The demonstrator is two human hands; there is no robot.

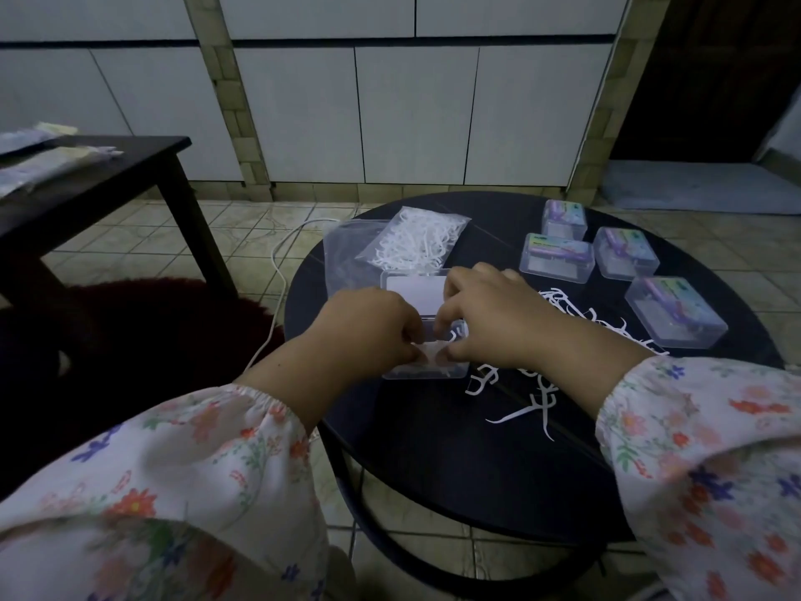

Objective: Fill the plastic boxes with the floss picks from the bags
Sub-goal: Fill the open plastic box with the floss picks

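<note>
An open clear plastic box point(416, 292) lies on the round black table point(433, 461), its lid flipped back. Over its tray, my left hand point(368, 327) and my right hand point(494, 314) meet, fingers curled, pinching white floss picks point(429, 353) between them. Loose floss picks point(533, 401) are scattered to the right of the box and partly under my right wrist. A clear bag full of floss picks point(416, 240) lies behind the box, on top of an emptier bag point(346, 249). Several closed boxes with purple labels point(559, 255) stand at the table's right.
A white cable point(277, 271) runs over the tiled floor left of the table. A dark rectangular table point(108, 180) with pale packets stands at the left, a dark red rug point(173, 323) beneath. White cabinet doors line the back wall.
</note>
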